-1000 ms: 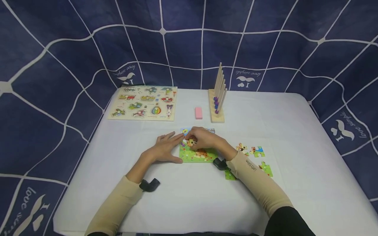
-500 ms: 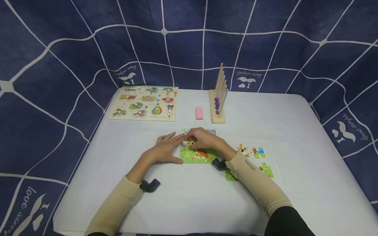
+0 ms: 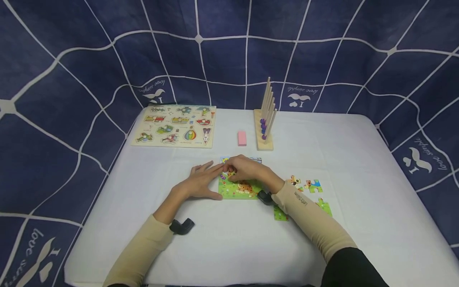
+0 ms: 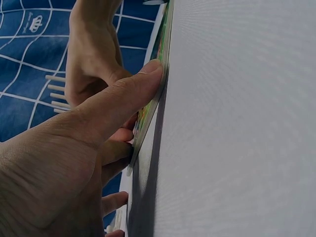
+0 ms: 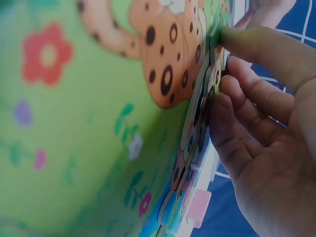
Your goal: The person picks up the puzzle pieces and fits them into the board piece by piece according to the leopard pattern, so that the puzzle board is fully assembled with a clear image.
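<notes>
A jigsaw puzzle board [image 3: 233,193] with a spotted leopard on green grass lies mid-table. My left hand [image 3: 201,182] lies along its left side, fingers stretched out and fingertips at the edge; in the left wrist view the thumb [image 4: 140,81] rests on the board's rim. From the right, my right hand [image 3: 244,167] reaches over the upper-left part of the board. Its curled fingers and thumb pinch a spotted puzzle piece [image 5: 216,79] at the board's surface, as the right wrist view shows. The palm and forearm hide part of the picture.
Several loose puzzle pieces [image 3: 314,185] lie right of the board, some partly under the right forearm. Behind stand a pink block [image 3: 242,138] and a wooden peg stand [image 3: 265,144] with purple and blue beads. A vehicle peg puzzle [image 3: 179,141] lies back left.
My right fingers and thumb have shifted very slightly left at the board, and the forearm has tilted a little. The left hand stays in place.
</notes>
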`<action>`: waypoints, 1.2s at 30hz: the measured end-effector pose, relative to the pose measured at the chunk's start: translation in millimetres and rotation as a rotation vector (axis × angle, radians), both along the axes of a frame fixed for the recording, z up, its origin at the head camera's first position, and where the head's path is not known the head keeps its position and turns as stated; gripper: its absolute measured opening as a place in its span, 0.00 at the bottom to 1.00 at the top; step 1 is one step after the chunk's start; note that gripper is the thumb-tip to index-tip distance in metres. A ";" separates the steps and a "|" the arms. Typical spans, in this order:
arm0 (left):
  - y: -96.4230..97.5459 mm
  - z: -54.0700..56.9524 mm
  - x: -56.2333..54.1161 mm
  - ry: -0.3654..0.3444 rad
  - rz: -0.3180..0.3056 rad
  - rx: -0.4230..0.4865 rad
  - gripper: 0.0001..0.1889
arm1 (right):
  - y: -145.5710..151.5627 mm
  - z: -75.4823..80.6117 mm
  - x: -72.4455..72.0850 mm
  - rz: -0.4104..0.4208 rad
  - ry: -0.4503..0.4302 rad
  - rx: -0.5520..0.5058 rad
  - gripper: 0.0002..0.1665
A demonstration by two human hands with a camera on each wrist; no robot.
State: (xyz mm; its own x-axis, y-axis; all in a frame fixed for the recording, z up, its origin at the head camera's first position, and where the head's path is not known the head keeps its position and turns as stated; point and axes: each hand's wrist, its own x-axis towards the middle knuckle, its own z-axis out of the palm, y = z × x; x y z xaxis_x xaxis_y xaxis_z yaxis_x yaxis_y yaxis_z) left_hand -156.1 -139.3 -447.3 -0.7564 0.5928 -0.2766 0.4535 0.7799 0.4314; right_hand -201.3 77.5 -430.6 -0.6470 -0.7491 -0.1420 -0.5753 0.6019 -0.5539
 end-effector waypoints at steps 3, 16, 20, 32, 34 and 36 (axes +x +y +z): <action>0.9 -1.3 0.0 0.006 0.000 -0.002 0.56 | 0.6 -1.4 0.5 -0.011 0.014 -0.005 0.14; 1.2 4.2 1.8 0.005 0.000 0.004 0.55 | -2.0 -1.4 -0.3 -0.081 0.007 -0.002 0.09; 1.7 4.7 0.7 0.004 -0.003 0.005 0.55 | 0.5 -1.2 -1.2 -0.074 0.013 -0.021 0.10; 2.4 2.4 0.7 0.008 -0.011 0.011 0.56 | 13.3 -5.3 -1.7 -0.063 -0.047 -0.080 0.16; 1.4 2.9 0.2 0.013 -0.011 0.015 0.56 | 15.3 -5.7 -1.7 -0.076 -0.064 -0.089 0.18; -0.2 2.9 -0.1 0.016 -0.006 0.009 0.56 | 16.7 -5.9 -1.6 -0.079 -0.084 -0.093 0.19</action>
